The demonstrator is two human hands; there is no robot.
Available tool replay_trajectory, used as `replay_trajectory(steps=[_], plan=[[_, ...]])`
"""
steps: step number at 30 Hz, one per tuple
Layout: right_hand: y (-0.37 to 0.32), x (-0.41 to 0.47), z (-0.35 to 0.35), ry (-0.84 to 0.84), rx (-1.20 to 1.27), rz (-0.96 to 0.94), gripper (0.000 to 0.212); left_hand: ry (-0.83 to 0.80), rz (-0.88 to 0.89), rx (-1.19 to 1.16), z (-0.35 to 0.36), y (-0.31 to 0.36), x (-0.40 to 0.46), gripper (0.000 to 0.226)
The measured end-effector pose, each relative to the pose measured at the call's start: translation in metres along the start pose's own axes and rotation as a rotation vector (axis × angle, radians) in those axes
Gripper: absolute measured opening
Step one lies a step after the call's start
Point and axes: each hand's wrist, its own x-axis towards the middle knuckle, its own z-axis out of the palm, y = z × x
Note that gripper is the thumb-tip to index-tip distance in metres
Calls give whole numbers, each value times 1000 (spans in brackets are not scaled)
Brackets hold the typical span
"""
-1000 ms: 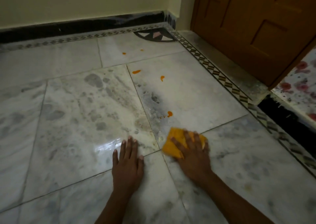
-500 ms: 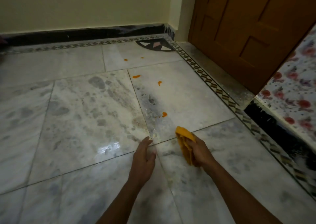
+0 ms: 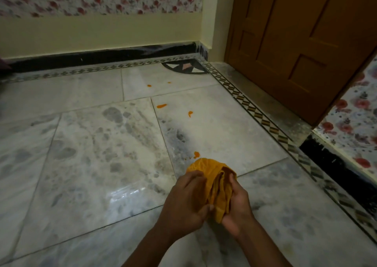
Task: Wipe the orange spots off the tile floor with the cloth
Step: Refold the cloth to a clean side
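- Presently, both hands grasp the bunched yellow cloth, held above the tile floor toward its near edge.
- The left hand clenches the cloth's left side, fingers curled into the folds.
- The right hand cups the cloth from the right and below, thumb pressed on the fabric.
- One orange spot lies on the tile just beyond the cloth's top.
- Two further spots lie mid-floor, near a grout line.
- Two small spots lie toward the far edge, near the patterned border.
- A wooden door stands at the far right corner.
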Motion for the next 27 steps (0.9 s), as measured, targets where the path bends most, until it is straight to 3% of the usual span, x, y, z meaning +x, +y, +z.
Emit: replay_trajectory(steps=[3, 7, 11, 15, 19, 23, 27], plan=[[-1, 5, 3, -37, 45, 42, 65, -88, 62, -35, -3, -9, -5, 93], [-6, 11, 2, -69, 32, 44, 70, -245, 185, 197, -6, -18, -8, 115], [-10, 9, 2, -75, -43, 16, 62, -116, 263, 275, -12, -24, -3, 82], [-14, 8, -3, -56, -112, 1, 51, -37, 252, 58, -23, -31, 4, 49], [-17, 6, -7, -10, -232, 19, 51, 14, 117, -76, -41, -23, 12, 30], [-21, 3, -7, -36, -378, 47, 56, -83, -51, -293, -59, 4, 31, 6], [-26, -7, -2, -147, -314, 34, 56, -70, -136, -450, -68, 21, 46, 26]])
